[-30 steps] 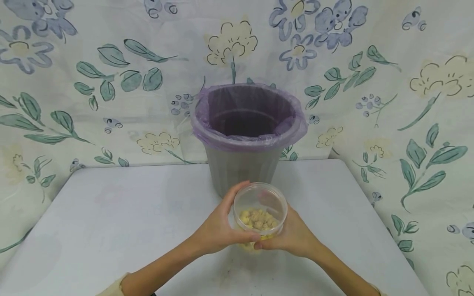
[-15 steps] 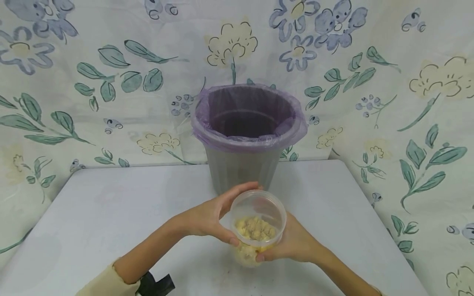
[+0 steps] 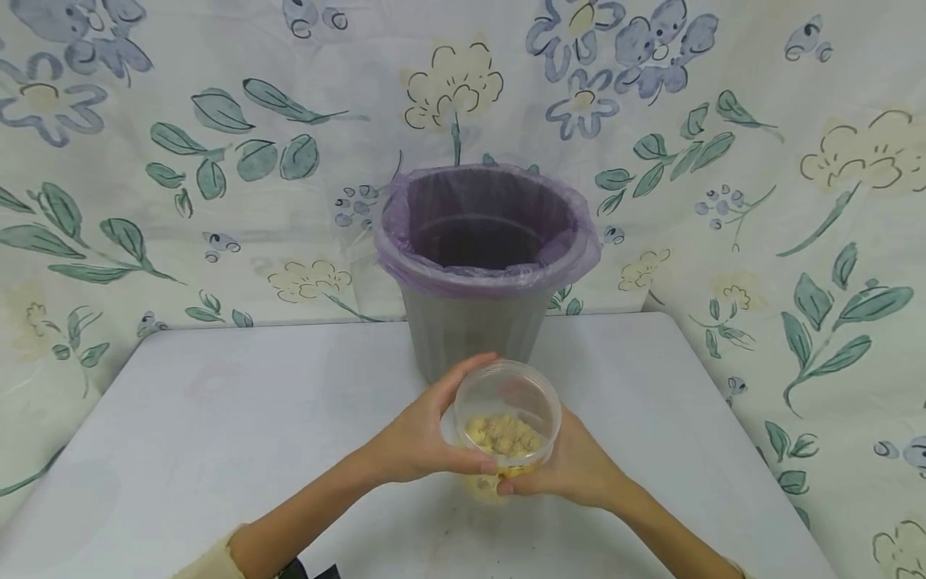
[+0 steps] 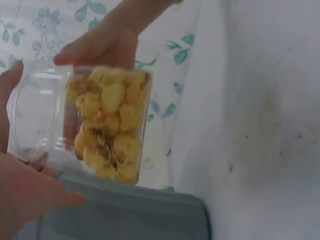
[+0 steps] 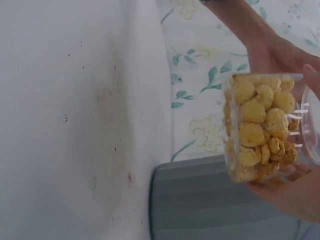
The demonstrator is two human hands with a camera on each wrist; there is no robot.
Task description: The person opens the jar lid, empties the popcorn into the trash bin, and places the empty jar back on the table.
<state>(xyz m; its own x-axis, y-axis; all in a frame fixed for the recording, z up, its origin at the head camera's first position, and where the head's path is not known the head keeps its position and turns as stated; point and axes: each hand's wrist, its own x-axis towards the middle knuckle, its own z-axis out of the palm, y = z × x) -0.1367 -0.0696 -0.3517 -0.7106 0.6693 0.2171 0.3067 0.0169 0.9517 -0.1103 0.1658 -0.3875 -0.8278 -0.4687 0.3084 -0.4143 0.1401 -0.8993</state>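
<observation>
Both hands hold a clear plastic jar [image 3: 506,394] above the table, its round rim facing up and toward the head camera. Yellow popcorn-like pieces [image 4: 112,120] fill its lower part. The left hand [image 3: 419,441] grips the upper left side near the rim, thumb across the front and fingers around the far side. The right hand [image 3: 582,466] wraps the right side lower down, its thumb on the front wall. In the right wrist view, the right hand [image 5: 295,200] supports the jar wall [image 5: 231,160]. I cannot tell whether a clear lid covers the top.
Behind the jar stands a grey bin [image 3: 470,330] lined with a purple bag [image 3: 492,281], its mouth open. The white table [image 3: 253,402] has small dark crumbs and a faint stain [image 5: 107,105] near its front. Floral cloth [image 3: 289,193] hangs behind and at the sides.
The jar dips slightly, then rises back to about where it was. The left hand swings left and its thumb shifts along the rim, then returns to the front. The bin stays put.
</observation>
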